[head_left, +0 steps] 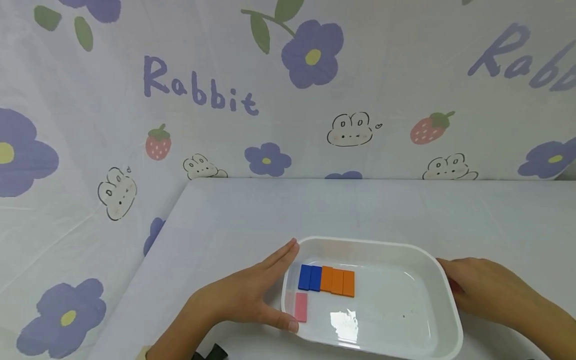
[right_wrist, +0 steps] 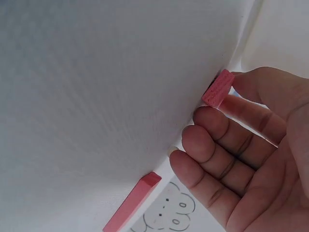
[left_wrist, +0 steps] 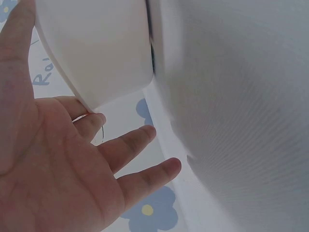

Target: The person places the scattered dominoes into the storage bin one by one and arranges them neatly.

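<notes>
A white tray (head_left: 378,315) sits on the table, holding two blue blocks (head_left: 310,278), three orange blocks (head_left: 337,281) in the same row and one pink block (head_left: 301,307) before them. My left hand (head_left: 243,295) touches the tray's left side with outstretched fingers, its thumb at the near left corner. Beside the tray's right wall, my right hand (head_left: 486,290) pinches another flat pink block (right_wrist: 218,89) between thumb and index finger, low at the table. A further pink block (right_wrist: 133,203) lies apart on the table in the right wrist view.
The white table (head_left: 252,215) ends at a back wall cloth (head_left: 396,90) printed with flowers, rabbits and strawberries. A small black object (head_left: 217,352) shows at the near edge, by the left forearm.
</notes>
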Motion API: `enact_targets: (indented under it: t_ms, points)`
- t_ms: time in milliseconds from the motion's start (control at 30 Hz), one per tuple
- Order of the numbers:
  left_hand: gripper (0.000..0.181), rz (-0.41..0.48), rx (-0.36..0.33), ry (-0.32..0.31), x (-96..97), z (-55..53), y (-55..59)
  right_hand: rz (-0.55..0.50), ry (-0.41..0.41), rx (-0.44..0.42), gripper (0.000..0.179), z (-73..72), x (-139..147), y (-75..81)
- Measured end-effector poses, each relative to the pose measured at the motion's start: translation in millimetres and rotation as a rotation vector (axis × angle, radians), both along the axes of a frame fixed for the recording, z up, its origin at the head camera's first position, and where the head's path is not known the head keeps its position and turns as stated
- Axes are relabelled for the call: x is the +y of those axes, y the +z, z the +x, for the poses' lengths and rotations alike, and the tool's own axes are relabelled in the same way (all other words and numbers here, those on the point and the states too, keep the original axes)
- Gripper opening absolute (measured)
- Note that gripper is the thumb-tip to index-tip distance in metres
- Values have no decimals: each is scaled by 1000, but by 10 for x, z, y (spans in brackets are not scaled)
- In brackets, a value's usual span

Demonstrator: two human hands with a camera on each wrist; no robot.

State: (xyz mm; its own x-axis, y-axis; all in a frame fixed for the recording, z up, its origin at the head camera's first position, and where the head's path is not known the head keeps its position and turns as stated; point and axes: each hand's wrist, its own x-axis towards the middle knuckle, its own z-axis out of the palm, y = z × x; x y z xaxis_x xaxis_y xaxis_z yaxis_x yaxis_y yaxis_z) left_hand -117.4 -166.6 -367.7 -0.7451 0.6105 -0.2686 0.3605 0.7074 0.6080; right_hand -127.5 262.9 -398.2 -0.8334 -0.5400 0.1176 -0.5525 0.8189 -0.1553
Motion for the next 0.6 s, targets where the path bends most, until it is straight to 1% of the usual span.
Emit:
enact_targets:
  t_ms: [100, 267, 600]
  points:
    - [125, 2, 0, -1, 1, 2, 1, 1, 11, -18, 29, -3, -6, -2]
    - [125, 8, -5, 3, 3, 1, 0, -6, 8, -32, 29, 6, -9, 9]
    - [125, 6, -8, 9, 5, 4, 6, 24, -100, -63, 29, 17, -8, 34]
